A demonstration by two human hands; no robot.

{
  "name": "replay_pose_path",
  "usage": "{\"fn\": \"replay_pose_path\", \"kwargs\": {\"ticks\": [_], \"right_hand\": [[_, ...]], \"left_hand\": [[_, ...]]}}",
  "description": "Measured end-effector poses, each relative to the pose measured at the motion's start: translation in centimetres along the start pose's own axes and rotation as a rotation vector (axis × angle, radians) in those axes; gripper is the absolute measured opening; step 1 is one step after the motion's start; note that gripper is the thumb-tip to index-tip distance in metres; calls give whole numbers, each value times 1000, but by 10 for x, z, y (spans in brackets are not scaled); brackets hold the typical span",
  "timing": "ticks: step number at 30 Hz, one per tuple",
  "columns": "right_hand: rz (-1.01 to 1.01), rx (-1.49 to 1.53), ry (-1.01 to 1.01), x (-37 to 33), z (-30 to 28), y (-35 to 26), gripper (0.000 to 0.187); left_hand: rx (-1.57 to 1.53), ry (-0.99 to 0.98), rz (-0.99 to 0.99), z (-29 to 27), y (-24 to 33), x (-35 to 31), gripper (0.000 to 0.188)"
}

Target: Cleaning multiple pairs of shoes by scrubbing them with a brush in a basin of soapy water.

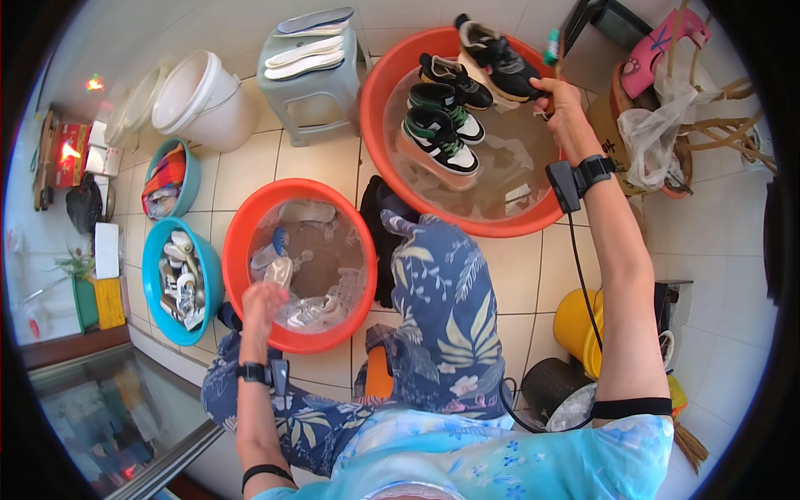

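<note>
Left hand (265, 304), too blurred to tell whether it grips, is over the smaller red basin (237, 258), where pale shoes (318, 313) sit in sudsy water; insoles (305, 57) already lie out on the grey stool (312, 102). Rightward, green-trimmed shoes (433, 143) stand in the larger red basin (374, 133), and the right hand (560, 98) grips a black shoe (504, 68) above it, so work looks only partway done.

The held shoe (498, 62) is mostly black, the trousers (446, 292) floral blue.
</note>
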State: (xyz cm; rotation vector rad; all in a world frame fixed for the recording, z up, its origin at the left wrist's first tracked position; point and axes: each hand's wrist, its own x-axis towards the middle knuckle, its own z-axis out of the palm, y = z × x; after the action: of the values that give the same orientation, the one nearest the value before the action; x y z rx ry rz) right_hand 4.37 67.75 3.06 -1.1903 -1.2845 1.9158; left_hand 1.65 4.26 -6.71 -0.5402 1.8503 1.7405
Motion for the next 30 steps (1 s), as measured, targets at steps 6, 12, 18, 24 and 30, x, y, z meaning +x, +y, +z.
{"fn": "replay_pose_path", "kwargs": {"ticks": [6, 12, 18, 24, 30], "right_hand": [[38, 25, 242, 88, -20, 36, 23], [31, -69, 162, 144, 5, 65, 23], [47, -199, 26, 182, 15, 91, 23], [16, -441, 214, 182, -3, 102, 15], [-85, -433, 26, 211, -14, 126, 14]], "left_hand": [[194, 116, -255, -13, -75, -2, 15], [213, 112, -349, -17, -88, 2, 18], [190, 74, -371, -10, -88, 5, 17], [211, 67, -416, -4, -94, 8, 17], [209, 35, -439, 5, -100, 12, 15]]}}
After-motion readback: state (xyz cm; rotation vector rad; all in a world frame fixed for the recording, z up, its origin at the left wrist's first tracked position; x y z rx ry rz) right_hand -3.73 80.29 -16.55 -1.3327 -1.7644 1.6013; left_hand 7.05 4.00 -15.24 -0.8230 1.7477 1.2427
